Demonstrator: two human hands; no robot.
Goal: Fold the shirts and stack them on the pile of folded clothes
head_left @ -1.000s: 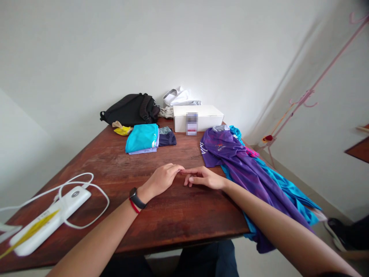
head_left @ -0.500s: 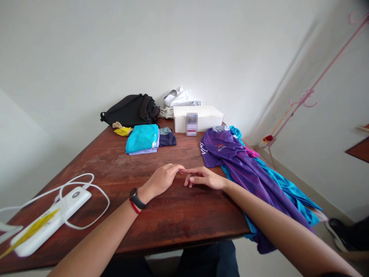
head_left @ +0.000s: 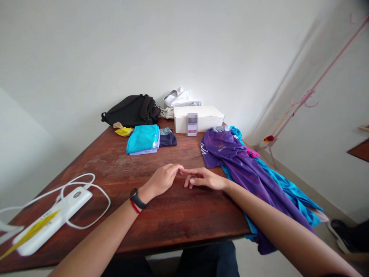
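Above the middle of the brown wooden table (head_left: 109, 161), my left hand (head_left: 163, 179) is closed, its fingers gripping the tip of my right index finger. My right hand (head_left: 206, 179) has that finger stretched out to the left; the other fingers curl loosely with nothing in them. Close by on the right, a purple shirt (head_left: 230, 154) lies over blue garments (head_left: 284, 184), with sleeves and hems hanging off the table edge. Folded turquoise cloth (head_left: 142, 138) rests beyond my left hand, beside folded dark navy cloth (head_left: 168, 139).
A white power strip (head_left: 82, 196) with a looped cable lies at left. At the back are a black backpack (head_left: 127, 109), a white box (head_left: 211, 121) with a blurred card in front, white cloth (head_left: 184, 97) and a yellow item (head_left: 123, 132). A pink coat stand (head_left: 325, 73) leans across the right.
Both hands keep the same pose and place. The view has shifted very slightly; nothing else has visibly moved.
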